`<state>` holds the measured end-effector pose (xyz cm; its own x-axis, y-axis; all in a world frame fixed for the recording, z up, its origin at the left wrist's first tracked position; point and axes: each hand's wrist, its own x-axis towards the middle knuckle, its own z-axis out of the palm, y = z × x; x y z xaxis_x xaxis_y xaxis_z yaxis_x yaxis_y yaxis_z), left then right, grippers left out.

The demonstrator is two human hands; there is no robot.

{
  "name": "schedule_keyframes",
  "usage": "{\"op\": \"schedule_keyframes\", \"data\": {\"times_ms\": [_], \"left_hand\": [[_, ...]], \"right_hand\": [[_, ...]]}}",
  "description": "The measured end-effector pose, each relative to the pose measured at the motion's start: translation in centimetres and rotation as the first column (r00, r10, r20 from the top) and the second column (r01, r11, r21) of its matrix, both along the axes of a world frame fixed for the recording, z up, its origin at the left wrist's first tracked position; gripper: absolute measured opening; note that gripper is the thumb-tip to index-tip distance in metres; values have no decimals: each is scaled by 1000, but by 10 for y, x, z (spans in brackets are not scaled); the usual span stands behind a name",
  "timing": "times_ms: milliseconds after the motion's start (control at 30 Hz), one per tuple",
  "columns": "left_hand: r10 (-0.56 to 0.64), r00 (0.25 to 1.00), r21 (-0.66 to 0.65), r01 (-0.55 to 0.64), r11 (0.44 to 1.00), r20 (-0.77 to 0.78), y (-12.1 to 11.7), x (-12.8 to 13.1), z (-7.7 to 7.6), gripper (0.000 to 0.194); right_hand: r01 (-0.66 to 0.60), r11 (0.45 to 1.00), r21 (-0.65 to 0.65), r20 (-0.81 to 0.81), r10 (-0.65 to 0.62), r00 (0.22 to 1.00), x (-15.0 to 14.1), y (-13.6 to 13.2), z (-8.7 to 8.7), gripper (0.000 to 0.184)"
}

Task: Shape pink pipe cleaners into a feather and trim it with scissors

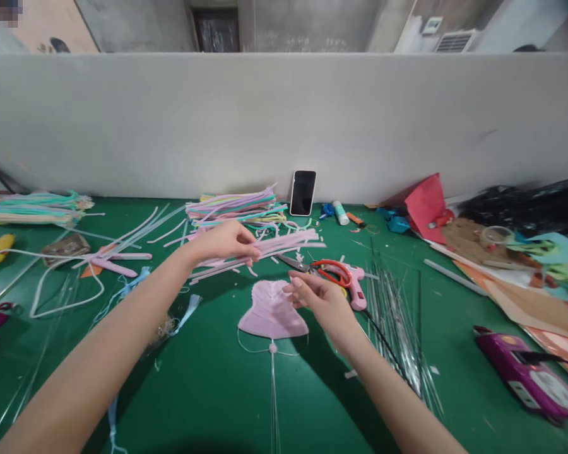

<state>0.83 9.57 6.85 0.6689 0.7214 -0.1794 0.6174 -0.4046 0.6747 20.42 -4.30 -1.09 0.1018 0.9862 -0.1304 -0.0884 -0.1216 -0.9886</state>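
Observation:
My left hand [234,243] is closed, thumb and fingers pinched on pale pink pipe cleaners [291,242] that reach out to its right, above the table. To its lower right, my right hand [319,299] has its fingertips curled together; whatever they hold, if anything, is too small to make out. Just left of those fingertips a pale pink, skirt-shaped fuzzy piece [269,312] lies flat. Thin clear strands [274,397] run down from a small pink ball [273,347] below it. Red-handled scissors [334,271] lie beyond my right hand, beside a pink glue gun [356,287].
Coloured pipe cleaners [236,205] are heaped at the back, near an upright phone [303,192]. Clear strands [397,321] and a purple device [530,372] lie at right. Craft paper [426,208] is back right. A white cord [35,296] and blue tassel [189,309] lie left.

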Motion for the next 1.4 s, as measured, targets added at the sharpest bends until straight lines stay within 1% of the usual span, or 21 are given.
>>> {"op": "schedule_keyframes", "data": {"times_ms": [33, 100, 167, 233, 300, 400, 467, 533, 600, 700, 767, 833, 900, 933, 1000, 1100, 1167, 1267, 1400], "left_hand": [[-29, 999, -76, 32, 997, 41, -10, 5, 3, 22], [-54, 994, -173, 70, 982, 93, -31, 15, 6, 20], [-16, 990, -272, 54, 961, 140, -48, 21, 3, 20], [55, 973, -387, 37, 921, 224, -60, 23, -4, 22], [143, 953, -513, 14, 858, 265, -68, 22, -11, 25], [234, 930, -680, 23, 733, 284, -76, 19, -21, 32], [278, 913, -745, 43, 666, 300, -81, 17, -27, 35], [307, 904, -778, 44, 627, 299, -85, 17, -30, 37], [299, 912, -782, 37, 622, 280, -87, 17, -32, 36], [249, 936, -773, 36, 633, 247, -86, 15, -32, 35], [239, 942, -772, 32, 635, 236, -85, 13, -32, 35], [237, 943, -776, 33, 630, 233, -85, 11, -33, 34], [210, 948, -782, 60, 620, 239, -86, 11, -36, 34], [191, 950, -784, 78, 616, 245, -87, 12, -37, 34], [160, 952, -783, 112, 612, 261, -89, 16, -40, 37], [161, 941, -772, 137, 620, 296, -91, 25, -43, 41], [164, 931, -774, 164, 612, 327, -91, 29, -44, 41], [153, 923, -786, 202, 584, 352, -90, 31, -48, 38], [138, 931, -796, 204, 570, 337, -88, 27, -55, 37]], "right_hand": [[4, 1000, 3, -42, -4, 999, -4, 1, 3, 52], [16, 1000, 14, -83, -15, 996, -11, 2, 8, 44], [39, 999, 20, -94, -37, 995, -15, 1, 11, 42], [55, 998, 24, -121, -52, 991, -15, -3, 11, 43], [50, 999, 21, -170, -46, 984, -12, -8, 12, 41], [49, 999, 1, -232, -47, 972, -5, -15, 15, 39], [62, 998, -32, -276, -68, 959, -2, -17, 17, 39], [75, 995, -69, -318, -93, 944, 0, -19, 19, 41], [85, 992, -90, -336, -111, 935, 2, -19, 20, 44], [104, 991, -90, -336, -128, 933, 7, -19, 20, 47], [166, 984, -65, -340, -179, 923, 12, -18, 19, 47], [272, 962, -3, -330, -257, 908, 17, -16, 16, 45], [356, 931, 80, -279, -322, 904, 20, -15, 12, 44], [374, 920, 119, -242, -339, 909, 20, -14, 9, 46], [371, 911, 179, -176, -341, 923, 18, -14, 3, 56], [344, 912, 222, -140, -320, 937, 11, -14, -2, 66], [349, 910, 226, -121, -329, 937, 8, -15, -4, 62], [370, 898, 238, -88, -360, 929, 8, -15, -5, 47], [365, 897, 248, -14, -374, 927, 14, -14, -7, 38]]}}
